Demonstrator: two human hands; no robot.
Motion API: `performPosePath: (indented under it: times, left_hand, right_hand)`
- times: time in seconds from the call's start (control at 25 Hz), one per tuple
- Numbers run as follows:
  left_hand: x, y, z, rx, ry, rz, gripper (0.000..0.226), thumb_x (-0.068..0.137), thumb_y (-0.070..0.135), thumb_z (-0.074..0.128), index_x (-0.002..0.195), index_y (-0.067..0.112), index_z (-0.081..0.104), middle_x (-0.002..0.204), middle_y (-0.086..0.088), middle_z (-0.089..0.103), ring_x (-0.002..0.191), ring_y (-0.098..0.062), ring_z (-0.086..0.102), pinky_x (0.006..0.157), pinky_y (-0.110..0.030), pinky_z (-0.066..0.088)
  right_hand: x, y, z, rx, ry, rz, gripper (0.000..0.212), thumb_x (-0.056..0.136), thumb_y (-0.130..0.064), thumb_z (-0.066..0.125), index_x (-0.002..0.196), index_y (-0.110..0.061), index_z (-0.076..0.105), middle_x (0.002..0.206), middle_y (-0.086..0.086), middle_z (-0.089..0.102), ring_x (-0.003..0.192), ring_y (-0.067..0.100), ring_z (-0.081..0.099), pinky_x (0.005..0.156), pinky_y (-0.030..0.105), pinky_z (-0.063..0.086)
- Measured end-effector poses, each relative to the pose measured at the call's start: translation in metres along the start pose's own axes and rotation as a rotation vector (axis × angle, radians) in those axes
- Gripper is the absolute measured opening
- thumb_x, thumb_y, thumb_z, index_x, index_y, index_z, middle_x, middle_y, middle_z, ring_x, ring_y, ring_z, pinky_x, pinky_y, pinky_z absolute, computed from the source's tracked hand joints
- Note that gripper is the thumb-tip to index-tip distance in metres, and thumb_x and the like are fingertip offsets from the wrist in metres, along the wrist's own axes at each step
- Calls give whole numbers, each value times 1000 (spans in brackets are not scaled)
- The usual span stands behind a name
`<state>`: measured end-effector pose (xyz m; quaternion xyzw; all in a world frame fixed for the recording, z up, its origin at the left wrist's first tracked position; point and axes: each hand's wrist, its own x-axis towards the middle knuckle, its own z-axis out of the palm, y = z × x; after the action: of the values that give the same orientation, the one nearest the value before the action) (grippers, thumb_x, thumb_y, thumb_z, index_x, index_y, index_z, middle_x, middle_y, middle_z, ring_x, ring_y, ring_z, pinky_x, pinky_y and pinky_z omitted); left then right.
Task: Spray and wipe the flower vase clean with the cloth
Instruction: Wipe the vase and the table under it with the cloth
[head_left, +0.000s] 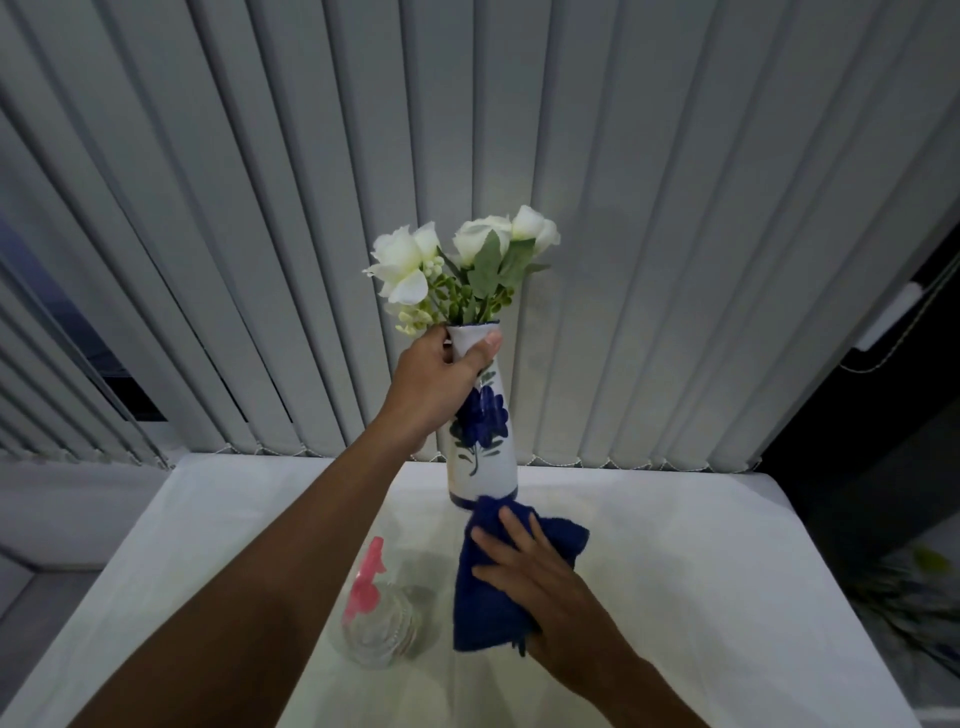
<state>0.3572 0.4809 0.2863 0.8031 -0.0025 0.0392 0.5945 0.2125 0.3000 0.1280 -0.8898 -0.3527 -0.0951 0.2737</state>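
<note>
A tall white vase (485, 447) with a painted blue flower and a blue base band stands upright on the white table (701, 571), filled with white artificial roses (457, 265). My left hand (436, 387) grips the vase around its neck, just under the rim. My right hand (540, 582) holds a dark blue cloth (488, 587); the cloth's top edge touches the vase's base at the front. A clear spray bottle with a pink trigger head (376, 613) stands on the table to the left of the cloth, beside my left forearm.
Grey vertical blinds (623, 234) hang right behind the table's far edge. A dark gap and patterned floor lie beyond the table's right edge. A lower pale surface sits to the left of the table.
</note>
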Motion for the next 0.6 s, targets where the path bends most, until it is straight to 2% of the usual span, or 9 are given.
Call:
performPosePath:
  times: [0.12, 0.2, 0.24, 0.32, 0.36, 0.44, 0.48, 0.56, 0.6]
  left_hand:
    - [1, -9, -2, -18, 1, -22, 47, 85, 61, 66, 120, 30, 62, 114, 7, 72, 103, -11, 69, 88, -35, 58]
    - [-3, -18, -4, -62, -9, -56, 44, 84, 61, 68, 117, 32, 63, 109, 11, 73, 99, -7, 70, 83, -31, 57]
    - [-5, -22, -4, -78, -17, -74, 44, 83, 61, 69, 116, 32, 64, 108, 11, 74, 99, -8, 71, 82, -30, 57]
    - [-9, -31, -4, -98, -43, -93, 38, 83, 60, 70, 111, 35, 65, 107, 10, 75, 99, -9, 72, 84, -31, 58]
    - [-12, -35, -4, -107, -64, -95, 34, 83, 59, 70, 109, 37, 66, 105, 11, 76, 98, -9, 73, 84, -31, 58]
    - [-17, -40, -4, -135, -124, -99, 31, 85, 56, 71, 109, 36, 68, 103, 11, 78, 98, -9, 74, 84, -29, 58]
    - [-20, -42, -5, -150, -164, -100, 32, 86, 54, 71, 111, 34, 68, 102, 11, 79, 97, -8, 74, 82, -28, 58]
    - [-25, -42, -7, -170, -256, -98, 41, 84, 54, 70, 115, 27, 67, 103, 9, 80, 96, -8, 75, 77, -24, 58]
    - [-27, -42, -7, -174, -295, -103, 47, 82, 54, 69, 117, 23, 66, 106, 6, 80, 99, -11, 75, 79, -27, 59]
  right_hand:
    - [-28, -1, 16, 568, 255, 404, 55, 100, -8, 54, 136, -49, 55, 158, -17, 40, 153, 14, 22, 121, 24, 21]
    - [-37, 3, 24, 854, 394, 827, 47, 101, -3, 56, 120, -43, 69, 144, -5, 60, 139, 23, 48, 103, 13, 43]
    - [-42, 9, 26, 963, 438, 1049, 37, 100, -4, 61, 113, -37, 72, 131, 5, 68, 122, 29, 61, 91, 19, 51]
    - [-54, 19, 31, 1230, 510, 1371, 21, 97, -15, 65, 118, -12, 72, 105, 21, 74, 90, 35, 70, 79, 38, 54]
    - [-59, 20, 31, 1363, 521, 1441, 34, 98, -20, 64, 126, -2, 64, 99, 24, 73, 84, 37, 70, 78, 44, 56]
    - [-64, 19, 24, 1597, 545, 1429, 55, 94, -28, 65, 138, 3, 52, 97, 23, 75, 83, 39, 73, 76, 50, 60]
    - [-58, 16, 14, 1654, 543, 1380, 70, 85, -32, 72, 140, 5, 48, 93, 23, 77, 79, 37, 76, 71, 48, 62]
    - [-34, 12, -8, 1618, 570, 1277, 117, 53, -36, 93, 141, 18, 37, 75, 23, 76, 64, 24, 77, 57, 32, 63]
    - [-20, 12, -18, 1540, 645, 1234, 121, 47, -32, 97, 137, 22, 38, 71, 22, 76, 60, 20, 76, 54, 28, 61]
